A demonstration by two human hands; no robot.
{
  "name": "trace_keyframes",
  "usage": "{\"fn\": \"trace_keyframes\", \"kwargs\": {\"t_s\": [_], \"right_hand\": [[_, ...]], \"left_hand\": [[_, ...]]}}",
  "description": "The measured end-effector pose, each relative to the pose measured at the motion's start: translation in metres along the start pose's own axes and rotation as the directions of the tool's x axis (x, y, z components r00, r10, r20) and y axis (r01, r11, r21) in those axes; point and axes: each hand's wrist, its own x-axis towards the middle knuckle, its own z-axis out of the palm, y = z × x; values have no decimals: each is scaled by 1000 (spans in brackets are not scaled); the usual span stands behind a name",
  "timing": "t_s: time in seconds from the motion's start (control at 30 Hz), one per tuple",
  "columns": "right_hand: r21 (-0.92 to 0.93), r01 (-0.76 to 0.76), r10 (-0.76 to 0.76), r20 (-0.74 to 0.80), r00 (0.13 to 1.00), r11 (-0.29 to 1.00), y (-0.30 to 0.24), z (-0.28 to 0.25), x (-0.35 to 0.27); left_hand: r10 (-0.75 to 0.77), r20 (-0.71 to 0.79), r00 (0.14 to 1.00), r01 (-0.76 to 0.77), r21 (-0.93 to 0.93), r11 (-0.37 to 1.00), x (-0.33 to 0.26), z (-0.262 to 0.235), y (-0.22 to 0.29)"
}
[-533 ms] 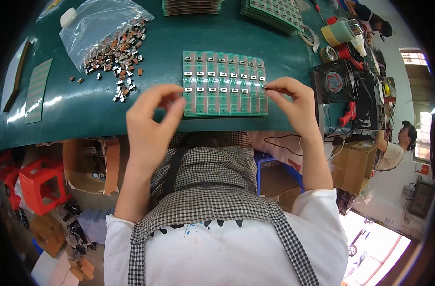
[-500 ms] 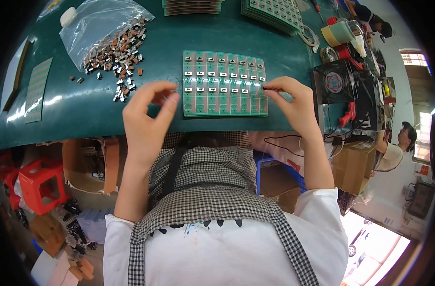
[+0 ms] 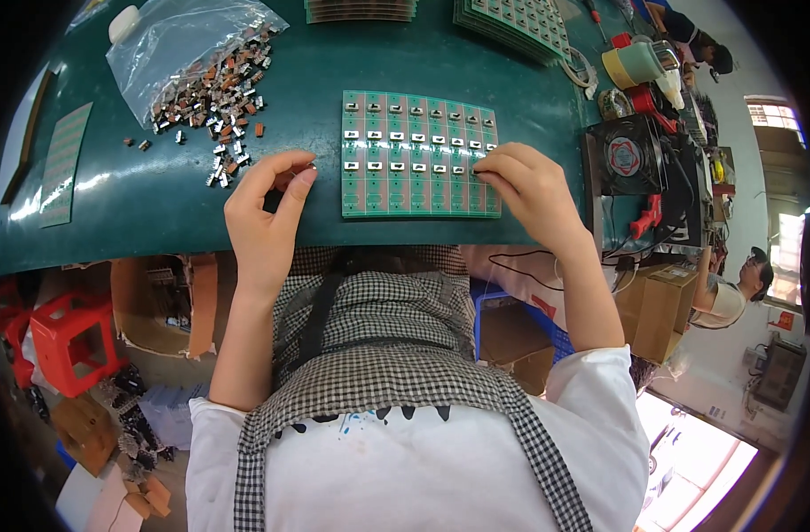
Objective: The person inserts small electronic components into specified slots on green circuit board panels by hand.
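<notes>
Across the upper frame we see a green tabletop (image 3: 290, 226); right of centre, the right hand (image 3: 536, 193) pinches a small dark part (image 3: 478, 173) over the right side of a green circuit board (image 3: 418, 201), which lies flat mid-frame; left of centre, the left hand (image 3: 261, 211) hovers beside it, thumb and forefinger drawn close, and we cannot tell whether they grip anything; farther out, we find loose components (image 3: 214, 97) spilling from a clear bag (image 3: 170, 53), upper left.

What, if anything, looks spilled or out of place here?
Small components lie strewn from the clear plastic bag onto the green table, a few strays farther left; their scatter looks like a spill, though perhaps deliberate.
</notes>
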Motion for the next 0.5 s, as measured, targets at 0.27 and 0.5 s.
{"fn": "trace_keyframes", "kwargs": {"t_s": [0.27, 0.5], "right_hand": [[-139, -5, 5, -3, 1000, 990, -20, -2, -2], [543, -82, 107, -14, 994, 836, -68, 9, 1]], "left_hand": [[-80, 218, 973, 138, -264, 955, -9, 2, 24], [-23, 303, 953, 107, -264, 958, -31, 19, 41]]}}
